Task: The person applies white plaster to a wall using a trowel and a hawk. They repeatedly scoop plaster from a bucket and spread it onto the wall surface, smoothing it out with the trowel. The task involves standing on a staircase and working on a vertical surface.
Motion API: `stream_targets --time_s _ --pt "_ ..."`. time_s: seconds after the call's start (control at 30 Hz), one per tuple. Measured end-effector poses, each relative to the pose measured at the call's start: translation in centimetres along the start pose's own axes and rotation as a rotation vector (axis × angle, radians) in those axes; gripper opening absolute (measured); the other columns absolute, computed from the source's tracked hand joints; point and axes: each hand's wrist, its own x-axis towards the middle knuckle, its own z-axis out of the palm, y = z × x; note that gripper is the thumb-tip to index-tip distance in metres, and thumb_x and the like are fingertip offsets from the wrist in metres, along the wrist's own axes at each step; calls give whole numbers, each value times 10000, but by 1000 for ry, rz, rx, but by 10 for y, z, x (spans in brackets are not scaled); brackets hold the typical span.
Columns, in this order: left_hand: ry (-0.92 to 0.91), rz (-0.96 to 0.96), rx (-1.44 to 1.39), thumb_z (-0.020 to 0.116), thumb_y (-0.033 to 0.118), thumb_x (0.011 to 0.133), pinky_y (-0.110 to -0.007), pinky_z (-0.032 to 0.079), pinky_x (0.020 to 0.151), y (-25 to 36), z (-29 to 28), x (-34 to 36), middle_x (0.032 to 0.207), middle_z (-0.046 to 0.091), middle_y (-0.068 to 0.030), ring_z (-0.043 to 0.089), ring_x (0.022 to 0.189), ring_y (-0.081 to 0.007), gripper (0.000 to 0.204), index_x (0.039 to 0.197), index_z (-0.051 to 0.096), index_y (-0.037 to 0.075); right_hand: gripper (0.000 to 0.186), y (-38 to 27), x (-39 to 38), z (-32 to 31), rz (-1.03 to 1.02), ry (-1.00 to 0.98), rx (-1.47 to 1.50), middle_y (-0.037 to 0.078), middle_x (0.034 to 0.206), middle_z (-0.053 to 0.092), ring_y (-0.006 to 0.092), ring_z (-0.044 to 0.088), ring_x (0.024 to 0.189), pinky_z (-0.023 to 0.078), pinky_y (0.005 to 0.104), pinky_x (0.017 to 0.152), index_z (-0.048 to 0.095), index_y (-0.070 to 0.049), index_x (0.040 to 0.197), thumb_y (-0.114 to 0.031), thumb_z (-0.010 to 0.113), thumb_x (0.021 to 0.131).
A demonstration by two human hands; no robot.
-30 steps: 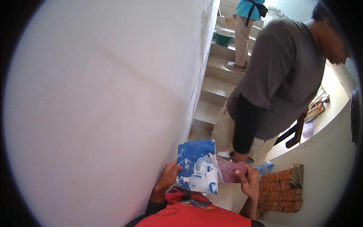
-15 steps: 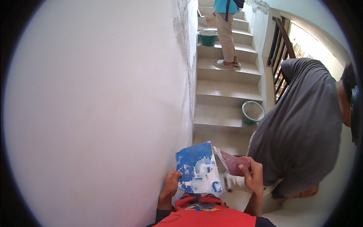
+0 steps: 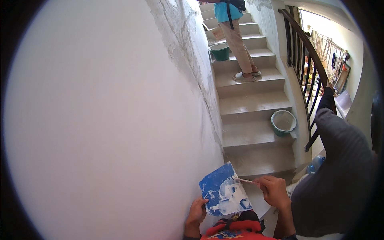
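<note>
A blue flat board [image 3: 216, 185] smeared with white putty is held by its lower left edge in my left hand [image 3: 196, 212], thumb on top. My right hand [image 3: 275, 192] is closed round a thin putty scraper [image 3: 247, 181], seen nearly edge-on. The scraper's tip meets the board's upper right edge, beside a patch of putty. My fingers hide the scraper's near end.
A white wall [image 3: 112, 120] with grey patches runs along the left. Stairs [image 3: 256, 126] rise ahead, bearing two green buckets [image 3: 283, 122] [image 3: 219, 53]. A person in a blue top [image 3: 229, 13] stands higher up. Close on my right, another person in dark grey [image 3: 340, 180] holds the handrail [image 3: 308, 42].
The scraper has turned from showing its reddish face to edge-on and come against the board. The person in grey has shifted right, a hand now on the rail. My view has swung left.
</note>
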Motion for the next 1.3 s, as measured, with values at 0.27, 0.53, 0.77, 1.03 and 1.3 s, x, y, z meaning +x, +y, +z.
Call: stream_targets --time_s 0.27,0.53,0.77,1.03,1.3 --pt "-93 81 146 431 56 867 -288 465 843 8 7 -2 1048 592 -119 580 943 -171 312 1145 483 -75 196 -16 -30 4 36 60 -43 40 810 642 263 619 731 476 379 609 658 -154 884 -55 606 724" --pt "-205 108 301 446 132 907 -307 484 834 16 3 5 1052 595 -80 589 931 -160 317 1175 496 -29 206 -42 -57 25 85 51 -292 84 824 608 303 602 753 461 429 628 614 -145 951 -94 553 761" --pt "-268 86 252 432 113 908 -271 527 685 21 9 4 956 617 -73 615 792 -126 283 1137 502 -37 238 -56 -56 35 92 86 -355 106 796 584 320 591 752 455 442 601 558 -90 946 -29 521 719" --pt "-272 132 359 424 89 910 -249 528 649 33 24 -5 933 618 -70 612 738 -104 278 1152 485 -33 218 -66 -65 30 142 101 -270 109 792 591 332 593 740 455 435 611 547 -61 936 -18 539 723" --pt "-257 197 478 421 81 918 -243 528 656 38 29 -10 920 615 -74 612 741 -103 256 1137 483 -35 166 -84 -64 34 225 11 -222 130 802 605 357 585 712 448 442 607 534 -52 909 -33 538 744"
